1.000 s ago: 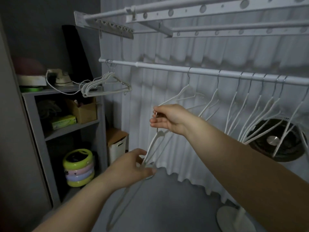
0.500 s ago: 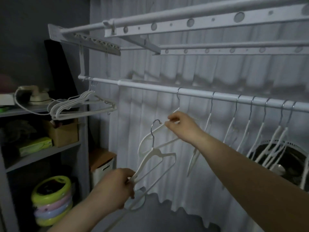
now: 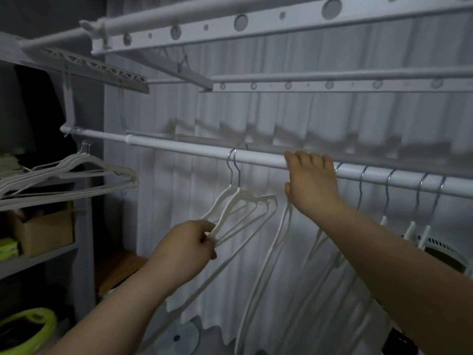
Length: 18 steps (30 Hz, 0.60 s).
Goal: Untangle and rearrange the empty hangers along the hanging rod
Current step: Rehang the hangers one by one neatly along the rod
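Observation:
A white hanging rod [image 3: 194, 151] runs from the left wall down to the right. Two white hangers [image 3: 240, 198] hang side by side from it by their metal hooks. My left hand [image 3: 188, 245] pinches their lower left arms. My right hand [image 3: 311, 178] is up at the rod just right of them, its fingers curled over the top of the rod. Several more white hangers [image 3: 389, 198] hang spaced out along the rod to the right. A bunch of white hangers [image 3: 71, 172] hangs close together at the rod's far left end.
A white drying rack [image 3: 256, 24] with bars spans overhead. A white curtain [image 3: 294, 114] hangs behind the rod. Grey shelves [image 3: 38, 260] with a cardboard box [image 3: 43, 231] stand at left. A fan [image 3: 445, 254] sits low right, a green round container [image 3: 30, 329] bottom left.
The hanger that my hands held below the rod now hangs on it beside another. My right hand rose from a hanger to the rod. The view moved closer and up.

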Tool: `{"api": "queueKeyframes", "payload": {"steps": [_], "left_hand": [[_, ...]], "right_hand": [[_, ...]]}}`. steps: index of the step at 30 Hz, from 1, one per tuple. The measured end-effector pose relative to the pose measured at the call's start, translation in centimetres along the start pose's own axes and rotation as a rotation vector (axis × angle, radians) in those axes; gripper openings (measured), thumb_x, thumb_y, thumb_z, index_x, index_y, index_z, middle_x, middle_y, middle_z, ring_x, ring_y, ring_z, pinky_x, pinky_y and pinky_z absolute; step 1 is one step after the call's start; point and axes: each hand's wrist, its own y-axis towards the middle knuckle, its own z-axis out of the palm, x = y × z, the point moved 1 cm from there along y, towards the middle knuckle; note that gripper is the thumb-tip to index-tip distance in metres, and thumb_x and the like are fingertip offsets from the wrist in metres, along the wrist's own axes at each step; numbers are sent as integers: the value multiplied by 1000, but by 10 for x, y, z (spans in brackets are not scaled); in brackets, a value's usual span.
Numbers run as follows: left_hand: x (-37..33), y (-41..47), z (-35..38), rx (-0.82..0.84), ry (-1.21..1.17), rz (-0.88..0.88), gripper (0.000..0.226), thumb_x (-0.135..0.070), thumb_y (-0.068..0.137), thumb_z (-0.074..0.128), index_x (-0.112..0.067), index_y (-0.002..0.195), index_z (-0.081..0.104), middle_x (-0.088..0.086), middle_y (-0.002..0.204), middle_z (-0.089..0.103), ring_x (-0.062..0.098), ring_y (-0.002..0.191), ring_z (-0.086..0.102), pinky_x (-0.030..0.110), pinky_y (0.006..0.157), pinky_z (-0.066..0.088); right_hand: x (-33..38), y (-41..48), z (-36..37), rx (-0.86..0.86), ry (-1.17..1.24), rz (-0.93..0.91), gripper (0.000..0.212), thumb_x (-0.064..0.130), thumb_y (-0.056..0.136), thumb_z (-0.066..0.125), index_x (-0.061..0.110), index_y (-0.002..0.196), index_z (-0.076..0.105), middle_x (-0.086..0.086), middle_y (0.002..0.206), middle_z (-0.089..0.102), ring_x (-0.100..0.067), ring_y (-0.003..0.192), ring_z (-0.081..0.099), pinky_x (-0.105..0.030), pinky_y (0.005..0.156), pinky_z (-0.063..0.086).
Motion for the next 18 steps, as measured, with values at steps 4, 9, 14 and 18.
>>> {"api": "queueKeyframes", "payload": {"steps": [4,9,14,18], "left_hand": [[-8,28,9,-36,51,35,24,-12,91,45,-15,109,60,8,88,70,8,52,46,26,60,43],[-15,48,20,11,104,89,27,-13,91,44,-15,113,59,8,95,72,14,57,50,25,67,45],[-19,56,34,73,176,137,29,-14,90,45,-22,114,59,2,97,72,7,61,55,19,58,42],[-20,56,39,79,187,127,29,-15,91,43,-20,114,60,6,99,72,21,73,64,26,68,51]], "right_hand": [[-2,2,-2,-3,15,-32,57,14,89,48,13,141,24,-8,141,36,-27,126,34,-33,107,14],[-4,1,0,-26,12,-57,57,13,90,45,13,142,21,-6,143,34,-25,128,32,-30,103,10],[-8,2,-3,-25,2,-72,56,21,90,45,15,141,22,-4,142,34,-24,127,32,-28,99,11],[-8,1,-4,-15,20,-61,59,27,89,45,15,142,21,-4,143,34,-24,127,32,-29,99,12]]}}
